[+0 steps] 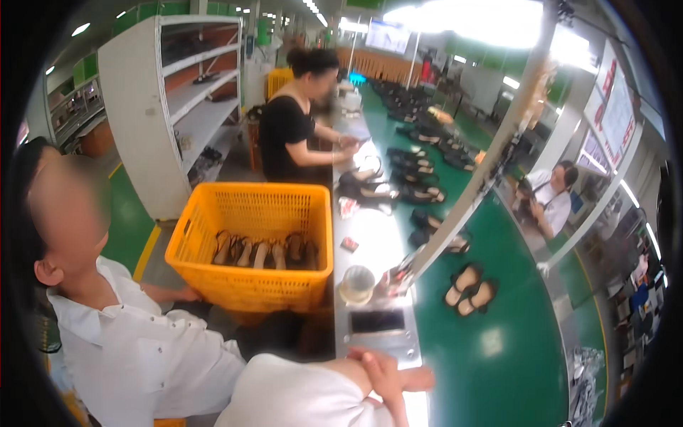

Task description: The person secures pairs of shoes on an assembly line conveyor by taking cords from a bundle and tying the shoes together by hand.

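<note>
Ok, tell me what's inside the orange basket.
Several shoes sit in a row inside the orange basket, beige insoles showing. The near wall and the shoes cover its bottom, so anything beneath is hidden.

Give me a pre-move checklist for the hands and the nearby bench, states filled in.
1. Right hand free: not ok, lies across the left forearm.
2. Left hand empty: cannot tell, fingers blurred.
3. Nearest pair of black shoes side by side on the green surface: ok.
4. Clear container upright on the metal ledge: ok.
5. Shoes inside the yellow crate: ok.
6. Green surface stopped: cannot tell from a single picture.
</note>
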A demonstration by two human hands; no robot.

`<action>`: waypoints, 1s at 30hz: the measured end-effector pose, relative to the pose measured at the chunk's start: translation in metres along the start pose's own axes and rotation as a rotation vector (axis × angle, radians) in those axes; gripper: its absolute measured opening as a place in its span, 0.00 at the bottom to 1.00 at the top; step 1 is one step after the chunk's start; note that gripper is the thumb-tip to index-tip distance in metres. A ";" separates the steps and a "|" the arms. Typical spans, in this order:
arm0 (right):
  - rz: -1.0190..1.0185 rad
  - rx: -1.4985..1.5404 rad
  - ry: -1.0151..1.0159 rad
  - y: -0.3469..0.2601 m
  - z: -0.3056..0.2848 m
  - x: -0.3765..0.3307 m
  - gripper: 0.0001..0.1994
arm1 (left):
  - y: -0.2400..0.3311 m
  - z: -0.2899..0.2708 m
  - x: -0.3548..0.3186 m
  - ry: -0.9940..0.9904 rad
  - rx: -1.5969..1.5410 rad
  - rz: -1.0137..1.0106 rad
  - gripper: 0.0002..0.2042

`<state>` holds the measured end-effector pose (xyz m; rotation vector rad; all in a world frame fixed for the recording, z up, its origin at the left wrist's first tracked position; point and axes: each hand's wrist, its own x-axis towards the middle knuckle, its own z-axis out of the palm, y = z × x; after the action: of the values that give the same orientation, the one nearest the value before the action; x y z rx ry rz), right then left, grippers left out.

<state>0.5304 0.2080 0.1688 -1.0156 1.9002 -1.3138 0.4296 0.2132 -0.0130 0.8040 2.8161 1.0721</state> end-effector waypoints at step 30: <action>-0.382 0.538 -0.725 -0.085 -0.043 0.086 0.15 | -0.024 -0.023 -0.024 -0.043 -0.126 -0.072 0.18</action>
<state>0.4721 0.1371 0.2579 -1.3487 0.7855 -1.3038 0.4347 0.1724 -0.0138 0.6995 2.6881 1.1926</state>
